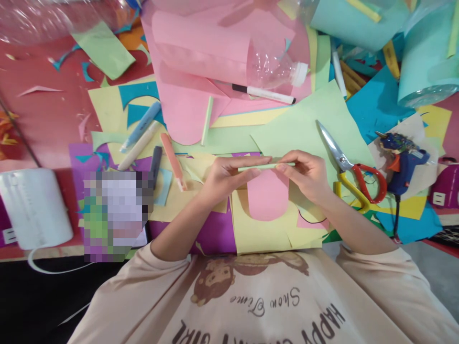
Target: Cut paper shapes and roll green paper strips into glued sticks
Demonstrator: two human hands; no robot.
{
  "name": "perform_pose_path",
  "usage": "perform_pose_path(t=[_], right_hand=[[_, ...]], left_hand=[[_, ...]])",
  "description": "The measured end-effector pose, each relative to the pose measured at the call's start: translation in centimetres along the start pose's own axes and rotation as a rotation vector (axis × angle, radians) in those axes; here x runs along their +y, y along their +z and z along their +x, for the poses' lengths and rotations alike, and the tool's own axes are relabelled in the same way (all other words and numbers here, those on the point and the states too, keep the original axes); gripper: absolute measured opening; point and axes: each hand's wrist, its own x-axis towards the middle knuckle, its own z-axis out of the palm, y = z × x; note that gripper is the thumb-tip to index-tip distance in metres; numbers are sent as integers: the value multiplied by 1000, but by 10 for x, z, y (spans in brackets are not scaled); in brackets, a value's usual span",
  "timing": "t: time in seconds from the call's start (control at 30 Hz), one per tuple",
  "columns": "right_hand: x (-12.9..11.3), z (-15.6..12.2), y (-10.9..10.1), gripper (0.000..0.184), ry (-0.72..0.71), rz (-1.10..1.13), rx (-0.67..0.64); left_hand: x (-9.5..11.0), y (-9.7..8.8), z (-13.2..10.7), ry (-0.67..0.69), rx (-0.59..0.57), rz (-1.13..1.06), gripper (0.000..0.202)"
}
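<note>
A thin light green paper strip (pixel 266 166) stretches level between my two hands. My left hand (pixel 238 173) pinches its left part, fingers along the far side and thumb nearer me. The right end is pinched between the thumb and fingers of my right hand (pixel 304 172). Just below the strip is a pink paper piece (pixel 268 196) with a rounded lower edge, over pale yellow paper (pixel 247 234). A similar green strip (pixel 207 121) lies on another rounded pink piece (pixel 186 114) farther off.
Red-and-yellow-handled scissors (pixel 346 165) and a blue glue gun (pixel 409 167) lie at right. Beyond my hands are a marker (pixel 265 93) and a pink-wrapped plastic bottle (pixel 276 67). Several pens, including an orange one (pixel 173 160), lie at left, near a white box-shaped device (pixel 36 205).
</note>
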Motion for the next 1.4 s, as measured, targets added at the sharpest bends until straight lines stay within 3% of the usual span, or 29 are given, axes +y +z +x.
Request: perform_pose_path(t=[0.33, 0.53, 0.6, 0.7, 0.83, 1.4], right_hand=[[-1, 0, 1, 9, -49, -101, 108], [3, 0, -1, 5, -84, -76, 168], [4, 0, -1, 6, -86, -62, 126], [5, -1, 0, 6, -95, -70, 55], [5, -2, 1, 7, -111, -56, 2], [0, 0, 2, 14, 11, -29, 7]], left_hand=[[-3, -5, 2, 202, -114, -116, 24], [-4, -2, 1, 243, 165, -99, 26], [-5, -1, 0, 197, 206, -95, 42], [-4, 0, -3, 126, 153, -56, 71], [-2, 3, -5, 85, 141, 21, 80], [-12, 6, -8, 189, 169, 128, 67]])
